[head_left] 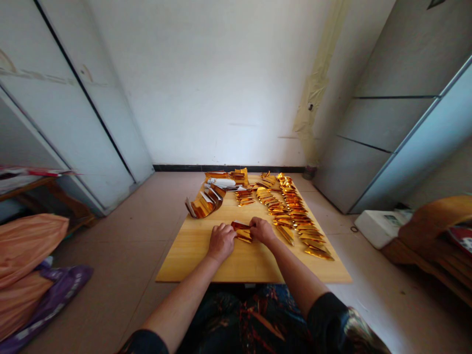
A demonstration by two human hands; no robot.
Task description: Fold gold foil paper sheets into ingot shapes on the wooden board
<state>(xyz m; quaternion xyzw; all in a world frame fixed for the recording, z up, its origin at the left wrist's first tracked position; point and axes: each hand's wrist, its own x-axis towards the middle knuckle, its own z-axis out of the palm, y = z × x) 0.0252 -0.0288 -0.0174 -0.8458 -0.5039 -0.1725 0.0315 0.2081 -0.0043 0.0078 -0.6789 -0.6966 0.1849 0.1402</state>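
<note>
Between my two hands is a small piece of gold foil paper (pixel 242 232), folded, just above the wooden table. My left hand (pixel 222 242) grips its left end, fingers curled. On its right end the fingers of my right hand (pixel 261 230) are pinched. Right of my hands, folded gold foil pieces (pixel 297 211) lie in overlapping rows, running toward the far edge. Beyond my hands is a smaller stack of folded foil pieces (pixel 244 197). Loose gold foil sheets (pixel 206 204) curl up at the table's left side. My fingertips partly cover the foil I hold.
The wooden table (pixel 184 265) stands before my lap. A white bundle (pixel 222 183) lies at its far left. Orange and purple bags (pixel 33 265) are on the left. A grey fridge (pixel 372 132), a white box (pixel 374 228) and a wooden chair (pixel 435 236) stand right.
</note>
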